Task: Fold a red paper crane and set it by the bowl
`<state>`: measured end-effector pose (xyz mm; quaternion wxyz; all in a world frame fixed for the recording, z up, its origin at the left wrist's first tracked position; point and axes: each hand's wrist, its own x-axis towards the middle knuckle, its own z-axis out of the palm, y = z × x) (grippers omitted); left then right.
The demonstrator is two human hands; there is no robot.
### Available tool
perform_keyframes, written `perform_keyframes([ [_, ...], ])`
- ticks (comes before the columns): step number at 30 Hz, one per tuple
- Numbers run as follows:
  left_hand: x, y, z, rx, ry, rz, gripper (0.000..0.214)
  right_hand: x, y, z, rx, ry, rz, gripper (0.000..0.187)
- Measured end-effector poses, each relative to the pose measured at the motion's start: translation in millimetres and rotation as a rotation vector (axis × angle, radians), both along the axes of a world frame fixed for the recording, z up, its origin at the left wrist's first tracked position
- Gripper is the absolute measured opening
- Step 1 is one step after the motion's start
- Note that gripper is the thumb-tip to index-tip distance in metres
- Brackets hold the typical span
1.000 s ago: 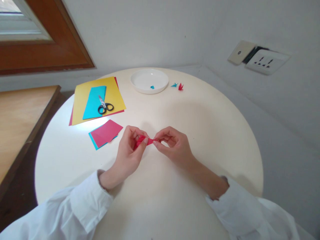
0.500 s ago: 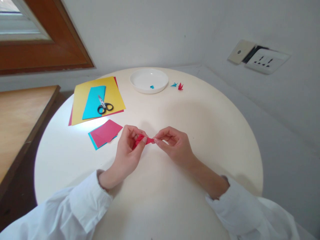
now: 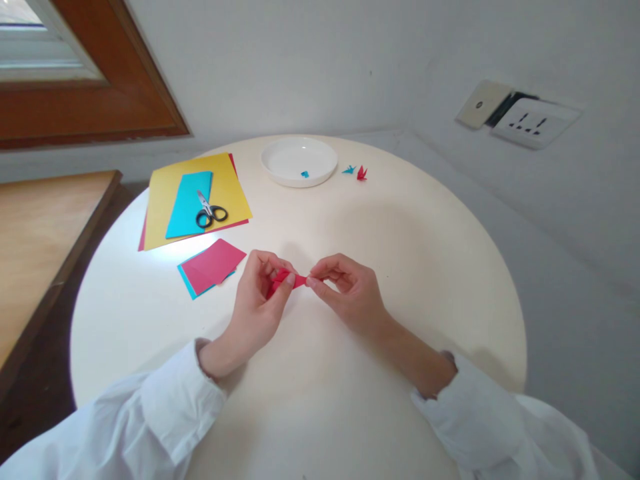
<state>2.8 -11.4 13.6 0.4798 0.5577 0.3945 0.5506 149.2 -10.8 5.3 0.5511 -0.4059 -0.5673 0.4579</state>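
A small folded red paper piece (image 3: 290, 280) is pinched between both hands just above the round cream table (image 3: 425, 267). My left hand (image 3: 260, 303) grips its left end with thumb and fingers curled round it. My right hand (image 3: 347, 290) pinches its right tip with thumb and forefinger. Much of the paper is hidden behind my left fingers. Both wrists wear white sleeves.
To the left lie a red square on a blue one (image 3: 213, 265), and yellow sheets (image 3: 227, 190) bearing a blue sheet (image 3: 185, 203) and black-handled scissors (image 3: 210, 213). A white plate (image 3: 299, 160) holding a blue scrap stands at the back, with a tiny blue (image 3: 349, 170) and red (image 3: 361, 173) folded figure beside it.
The hands stay in place; my fingers shift slightly on the red paper, the right pinch closing in a little towards the left hand.
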Motion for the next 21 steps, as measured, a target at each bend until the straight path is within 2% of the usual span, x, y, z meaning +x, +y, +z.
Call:
perform_keyframes([
  [7,1.5,-1.1,1.8,-0.022,0.004,-0.014,0.016,1.1,-0.4,0.3,0.016,-0.028,0.032,0.006],
  [12,1.6,-1.5,1.1,-0.024,0.049,-0.037,0.019,-0.1,-0.8,-1.5,0.003,-0.036,0.064,0.015],
  [21,0.1,-1.5,-4.5,0.044,0.12,-0.062,0.014,0.4,-0.3,-2.4,-0.02,-0.065,0.028,0.01],
])
